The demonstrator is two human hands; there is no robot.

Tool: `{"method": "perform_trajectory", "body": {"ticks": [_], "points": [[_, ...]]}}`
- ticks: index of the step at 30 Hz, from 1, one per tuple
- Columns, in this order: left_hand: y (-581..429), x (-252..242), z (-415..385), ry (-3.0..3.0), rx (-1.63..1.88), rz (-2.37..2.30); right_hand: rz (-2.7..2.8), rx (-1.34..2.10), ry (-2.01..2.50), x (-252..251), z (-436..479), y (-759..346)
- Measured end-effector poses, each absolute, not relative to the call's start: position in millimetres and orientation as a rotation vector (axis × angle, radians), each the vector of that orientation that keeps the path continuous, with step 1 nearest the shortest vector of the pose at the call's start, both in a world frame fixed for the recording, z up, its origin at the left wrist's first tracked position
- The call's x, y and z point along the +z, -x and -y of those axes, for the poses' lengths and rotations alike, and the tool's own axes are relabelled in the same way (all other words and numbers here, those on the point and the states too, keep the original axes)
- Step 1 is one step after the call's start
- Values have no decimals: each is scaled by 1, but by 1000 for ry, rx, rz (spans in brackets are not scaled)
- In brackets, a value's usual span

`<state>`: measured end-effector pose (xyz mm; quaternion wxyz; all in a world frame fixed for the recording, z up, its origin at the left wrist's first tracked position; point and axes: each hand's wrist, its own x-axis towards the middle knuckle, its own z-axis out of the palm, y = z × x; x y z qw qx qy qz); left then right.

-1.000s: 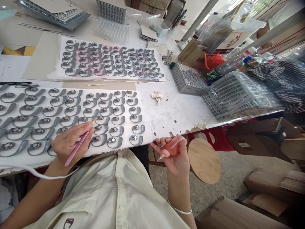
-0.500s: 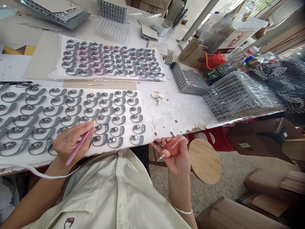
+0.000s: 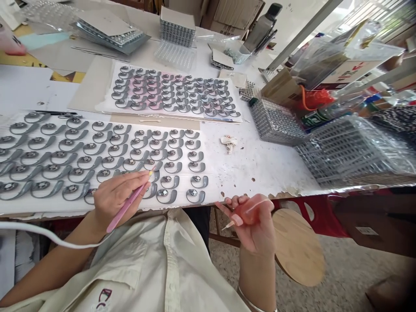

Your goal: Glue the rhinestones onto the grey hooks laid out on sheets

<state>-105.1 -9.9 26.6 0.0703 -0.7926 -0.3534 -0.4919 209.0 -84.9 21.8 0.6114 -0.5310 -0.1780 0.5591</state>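
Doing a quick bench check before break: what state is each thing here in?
Left hand, gripping a pink stick.
Right hand, pinching an orange applicator.
Grey curved parts, lying in rows on a white sheet.
White rag, crumpled on the table.
Clear plastic trays, stacked.

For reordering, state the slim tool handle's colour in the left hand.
Slim tool handle: pink, head view.

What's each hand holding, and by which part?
Left hand pinches a slim pink plastic stick by its shaft near the yellow tip. Right hand grips a translucent orange pointed applicator by its body.
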Motion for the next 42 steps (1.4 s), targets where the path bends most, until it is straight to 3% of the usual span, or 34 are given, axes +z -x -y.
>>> {"method": "perform_trajectory", "body": {"ticks": [16, 28, 38, 42], "points": [[60, 14, -4, 2773, -1386, 888, 404, 1344, 1165, 13, 55, -207], [26, -6, -9, 2909, -1336, 1024, 723, 977, 1084, 58, -34, -201], [24, -3, -8, 2913, -1254, 1001, 809, 1163, 1203, 29, -62, -161], [22, 5, -8, 2907, -1146, 982, 1008, 947, 1210, 20, -57, -155]]}}
